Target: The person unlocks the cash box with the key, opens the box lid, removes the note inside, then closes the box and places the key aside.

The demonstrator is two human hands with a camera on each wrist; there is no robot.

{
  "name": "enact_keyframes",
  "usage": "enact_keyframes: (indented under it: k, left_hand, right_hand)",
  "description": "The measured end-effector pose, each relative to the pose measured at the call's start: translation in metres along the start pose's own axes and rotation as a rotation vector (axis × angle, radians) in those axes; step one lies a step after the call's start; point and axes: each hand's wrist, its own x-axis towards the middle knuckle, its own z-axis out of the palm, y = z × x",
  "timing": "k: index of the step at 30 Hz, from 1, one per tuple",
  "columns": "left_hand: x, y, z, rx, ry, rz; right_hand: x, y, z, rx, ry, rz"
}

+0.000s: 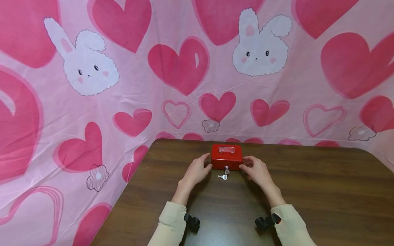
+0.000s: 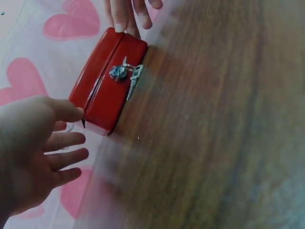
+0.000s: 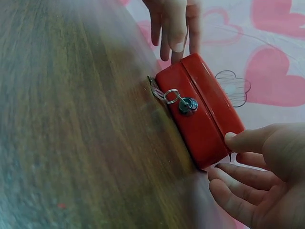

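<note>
Left grip [image 1: 196,171]: half-open and relaxed, thumb at the left front corner of the red cash box [image 1: 220,164], lower fingers spread; nothing clasped.
Right grip [image 1: 257,172]: likewise half-open, thumb on the right front corner near the lid seam, other fingers loose; pressure could not be told.
Red cash box: stood upright toward the far edge of the worktop [image 1: 307,191], between the two grips, lid [image 1: 216,153] down.
Build: looked like painted metal; judged stiff and hard to crush, probably moderate in weight. Contents hidden, so load unknown.
Finish: glossy, likely slippery; scratching seemed likelier than breakage.
Carry handle [image 1: 226,150]: lay folded on the lid; suited to a one-handed lift only if locked, which could not be told.
Lock [image 2: 118,72]: on the front face, keys [image 1: 222,177] attached by a ring [image 3: 171,96]; apt to snag.
Best hold: both end walls, low, below the seam, thumbs clear of the keys.
</note>
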Motion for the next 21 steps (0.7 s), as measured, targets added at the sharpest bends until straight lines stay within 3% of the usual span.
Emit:
enact_keyframes:
  k: [6, 13, 21]
  left_hand:
    - [0.0009, 0.0051, 0.0014, -0.088, -0.025, -0.016]
    - [-0.0018, 0.0051, 0.0047, -0.046, -0.067, -0.007]
    - [-0.0032, 0.0035, 0.0043, -0.067, -0.102, 0.026]
  right_hand:
    - [-0.001, 0.0013, -0.0014, 0.001, -0.017, 0.026]
    - [-0.0022, 0.004, 0.0008, -0.04, -0.045, 0.046]
    - [-0.0007, 0.0064, 0.0031, -0.078, -0.035, -0.002]
